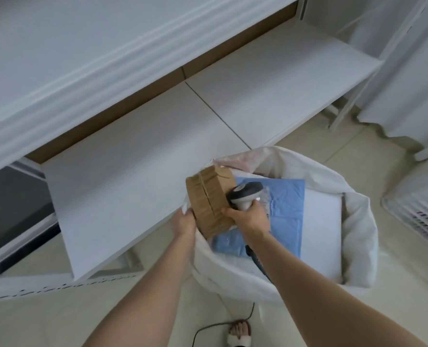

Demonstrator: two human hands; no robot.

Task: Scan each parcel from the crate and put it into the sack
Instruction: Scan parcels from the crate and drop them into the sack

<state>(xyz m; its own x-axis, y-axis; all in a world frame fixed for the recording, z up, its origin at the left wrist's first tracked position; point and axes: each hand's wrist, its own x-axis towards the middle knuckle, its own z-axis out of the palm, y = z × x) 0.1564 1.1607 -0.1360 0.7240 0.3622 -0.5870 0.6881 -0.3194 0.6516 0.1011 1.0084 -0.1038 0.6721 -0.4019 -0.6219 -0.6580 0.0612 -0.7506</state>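
Note:
A brown cardboard parcel (211,199) wrapped in tape hangs tilted over the left rim of the open white sack (358,214). My left hand (182,221) grips its lower left edge. My right hand (249,217) holds a grey and white barcode scanner (245,194) by its handle, and its fingers also touch the parcel's right side. Inside the sack lie a blue mailer (280,209) and a white flat parcel (320,231).
A white table (137,176) stands to the left of the sack, with a second one (283,78) behind. A white slatted crate (420,211) sits on the floor at the right edge. A black cable (207,329) and a slippered foot (239,333) are below.

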